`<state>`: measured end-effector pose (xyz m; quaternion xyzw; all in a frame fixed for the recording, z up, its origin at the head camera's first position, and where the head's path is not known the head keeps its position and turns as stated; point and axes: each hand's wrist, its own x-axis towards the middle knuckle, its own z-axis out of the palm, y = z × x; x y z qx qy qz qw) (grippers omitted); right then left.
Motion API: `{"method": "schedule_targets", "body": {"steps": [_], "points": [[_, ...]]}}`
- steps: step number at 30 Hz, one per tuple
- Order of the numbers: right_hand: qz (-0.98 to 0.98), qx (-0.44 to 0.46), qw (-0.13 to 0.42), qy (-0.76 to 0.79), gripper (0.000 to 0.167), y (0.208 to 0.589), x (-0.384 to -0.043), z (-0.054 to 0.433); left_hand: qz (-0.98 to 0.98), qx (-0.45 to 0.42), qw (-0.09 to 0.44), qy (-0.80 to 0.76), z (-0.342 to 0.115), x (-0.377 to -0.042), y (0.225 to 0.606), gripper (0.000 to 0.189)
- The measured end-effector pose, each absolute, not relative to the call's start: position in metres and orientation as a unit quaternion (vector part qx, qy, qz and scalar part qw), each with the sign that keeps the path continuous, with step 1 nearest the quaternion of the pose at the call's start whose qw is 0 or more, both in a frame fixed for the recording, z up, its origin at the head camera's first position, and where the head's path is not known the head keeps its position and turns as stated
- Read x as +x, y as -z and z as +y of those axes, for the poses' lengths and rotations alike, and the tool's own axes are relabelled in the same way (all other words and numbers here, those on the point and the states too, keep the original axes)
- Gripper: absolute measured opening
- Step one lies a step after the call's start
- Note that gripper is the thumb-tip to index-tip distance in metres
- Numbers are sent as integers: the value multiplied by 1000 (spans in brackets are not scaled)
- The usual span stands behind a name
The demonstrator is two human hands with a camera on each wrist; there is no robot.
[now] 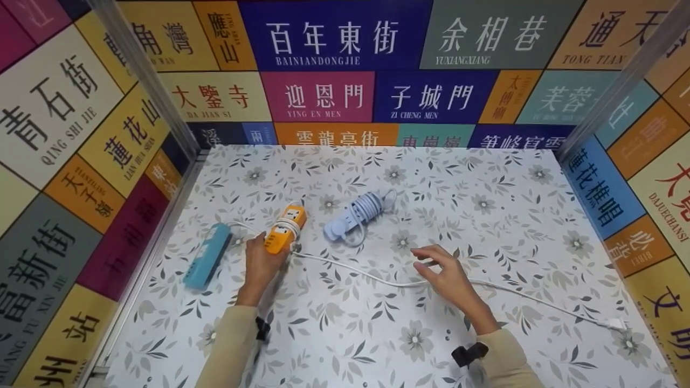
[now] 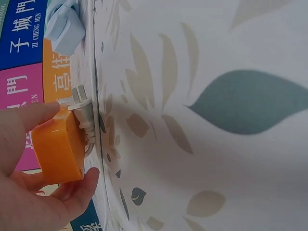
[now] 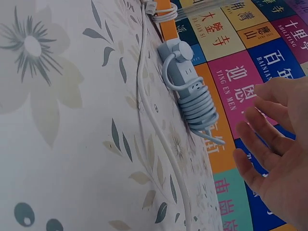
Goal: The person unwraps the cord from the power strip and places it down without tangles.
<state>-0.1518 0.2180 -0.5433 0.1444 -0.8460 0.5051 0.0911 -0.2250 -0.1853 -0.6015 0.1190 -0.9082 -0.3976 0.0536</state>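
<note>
My left hand (image 1: 261, 267) grips the near end of an orange power strip (image 1: 275, 246), with fingers and thumb on its sides. White cord is wound round the strip's middle, and a plug (image 2: 83, 108) with bare prongs sits against its side in the left wrist view. My right hand (image 1: 450, 276) is held over the table with fingers apart and slightly bent, nothing between them. Below it a loose white cord (image 1: 396, 283) runs across the table. A light blue power strip (image 1: 353, 216) with its cord coiled round it lies between the hands, farther back.
A teal power strip (image 1: 207, 257) lies left of my left hand, a white cord leaving its far end. At the right, the loose cord ends in a white plug (image 1: 615, 323). Sign-printed panels (image 1: 334, 37) wall in the flower-patterned table (image 1: 366, 334) at back and sides.
</note>
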Motion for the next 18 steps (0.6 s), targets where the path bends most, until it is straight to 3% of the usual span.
{"method": "schedule_targets", "body": {"steps": [4,11,18], "points": [[-838,146,81,-520,30,543,-154,212,-910,129,51,391,-184,-227,602,71],[-826,134,63,-544,28,542,-155,201,-897,129,58,420,-181,-229,604,52],[-810,143,46,-567,31,548,-160,188,-890,126,88,429,-177,-223,605,55]]}}
